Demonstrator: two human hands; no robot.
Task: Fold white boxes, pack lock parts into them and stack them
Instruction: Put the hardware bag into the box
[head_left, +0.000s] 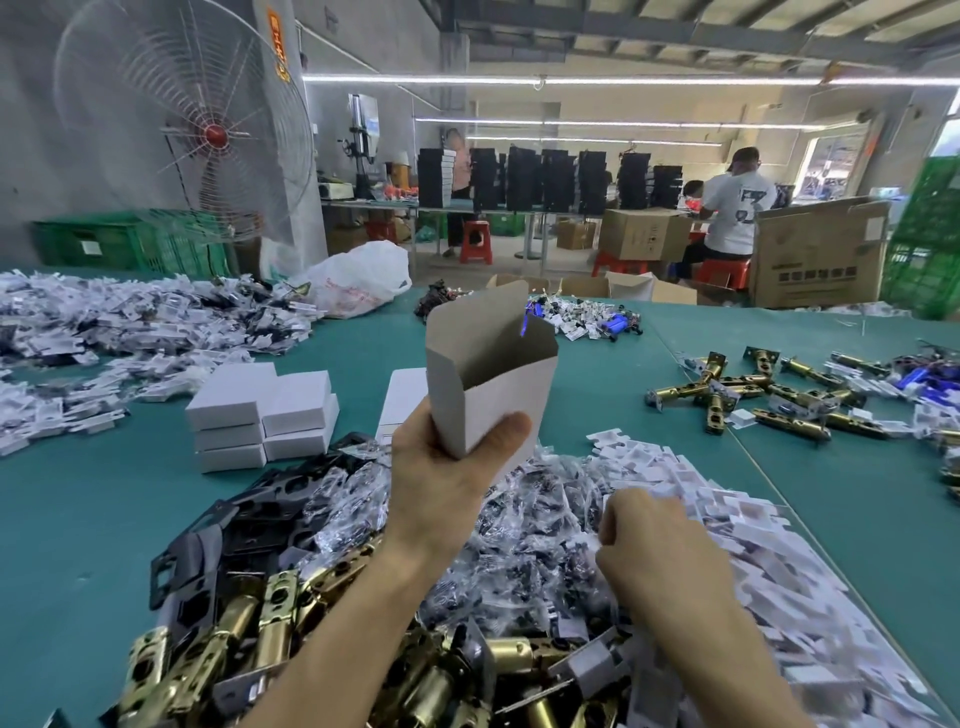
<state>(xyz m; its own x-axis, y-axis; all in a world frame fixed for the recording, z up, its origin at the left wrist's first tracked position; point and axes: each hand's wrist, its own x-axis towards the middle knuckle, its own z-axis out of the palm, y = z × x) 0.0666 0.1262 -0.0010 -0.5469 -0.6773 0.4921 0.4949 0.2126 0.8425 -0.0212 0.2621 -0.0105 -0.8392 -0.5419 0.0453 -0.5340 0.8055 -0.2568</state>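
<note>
My left hand (447, 467) grips the bottom of a white box (493, 379), held upright with its top flaps open and its brown inside showing empty. My right hand (654, 540) is lower right, knuckles up, fingers curled down into a pile of small clear bags with dark lock parts (519, 540); what it grips is hidden. Brass latch bolts (270, 629) and black plates (249, 519) lie in front of me. Flat white box blanks (727, 519) spread to the right. Several closed white boxes (260, 410) are stacked at centre left.
The green table (78, 519) also carries a heap of white blanks (130, 322) at far left, more brass latches (779, 395) at right, a white plastic bag (358, 280) and blue parts (613, 322) at the back. A fan, cartons and seated people stand beyond.
</note>
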